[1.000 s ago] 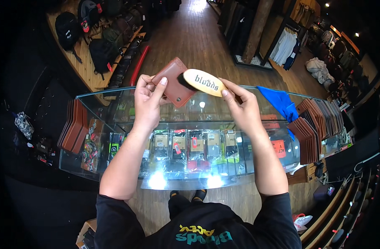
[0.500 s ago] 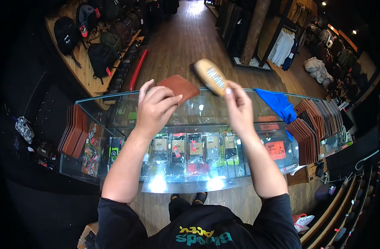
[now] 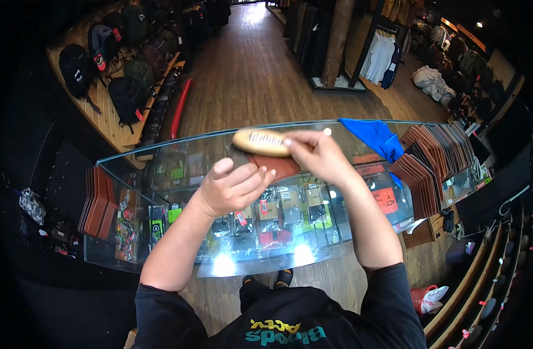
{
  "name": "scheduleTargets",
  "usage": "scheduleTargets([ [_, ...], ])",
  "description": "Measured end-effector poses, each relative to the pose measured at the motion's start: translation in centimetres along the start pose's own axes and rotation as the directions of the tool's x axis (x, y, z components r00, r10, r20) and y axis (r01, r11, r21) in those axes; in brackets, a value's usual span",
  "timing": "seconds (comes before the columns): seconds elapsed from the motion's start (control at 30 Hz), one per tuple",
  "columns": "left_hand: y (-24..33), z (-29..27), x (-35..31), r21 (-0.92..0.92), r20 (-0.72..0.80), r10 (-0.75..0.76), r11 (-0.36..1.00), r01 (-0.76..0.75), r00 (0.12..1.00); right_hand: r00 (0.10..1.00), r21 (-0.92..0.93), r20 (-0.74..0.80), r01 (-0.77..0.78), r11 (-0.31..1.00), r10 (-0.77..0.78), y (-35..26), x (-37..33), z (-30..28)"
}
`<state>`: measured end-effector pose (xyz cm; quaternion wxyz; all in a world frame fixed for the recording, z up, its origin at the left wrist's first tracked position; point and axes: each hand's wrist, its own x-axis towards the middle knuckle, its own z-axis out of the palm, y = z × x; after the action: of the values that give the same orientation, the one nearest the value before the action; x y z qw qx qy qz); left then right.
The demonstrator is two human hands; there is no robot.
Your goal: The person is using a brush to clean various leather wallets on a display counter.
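My right hand [image 3: 320,155] grips one end of an oval wooden brush [image 3: 259,143] with print on its pale back. Its bristles are mostly hidden. Just beneath the brush is a brown leather wallet [image 3: 279,167], held in my left hand [image 3: 232,189] with the fingers curled at its near left edge. The brush overlaps the wallet's far part; whether the bristles touch the leather I cannot tell. Both hands are over a glass display counter [image 3: 191,152].
Brown leather wallets [image 3: 96,200] stand at the counter's left end. Many more wallets [image 3: 438,154] are lined up at the right, next to a blue cloth [image 3: 375,138]. Packaged goods [image 3: 292,206] lie under the glass. Beyond are a wooden floor and backpacks [image 3: 129,96] on shelving.
The brush has swung left and turned nearly level, now over the wallet. My left hand and the wallet have come lower and to the right. The whole view has shifted slightly.
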<state>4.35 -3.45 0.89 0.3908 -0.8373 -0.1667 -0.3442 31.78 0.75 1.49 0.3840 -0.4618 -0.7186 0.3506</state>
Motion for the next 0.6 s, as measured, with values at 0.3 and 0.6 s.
scheduleTargets([
  [0.3,0.0,-0.5,-1.0,-0.021,0.04,-0.064,0.998,0.065,0.997,0.984,0.159,0.171,-0.068,0.985,0.041,1.2,0.4,-0.7],
  [0.6,-1.5,-1.2,-0.7,-0.309,0.022,-0.431,0.856,0.416,0.902,0.999,-0.235,-0.011,-0.032,0.971,0.03,1.0,0.8,-1.5],
])
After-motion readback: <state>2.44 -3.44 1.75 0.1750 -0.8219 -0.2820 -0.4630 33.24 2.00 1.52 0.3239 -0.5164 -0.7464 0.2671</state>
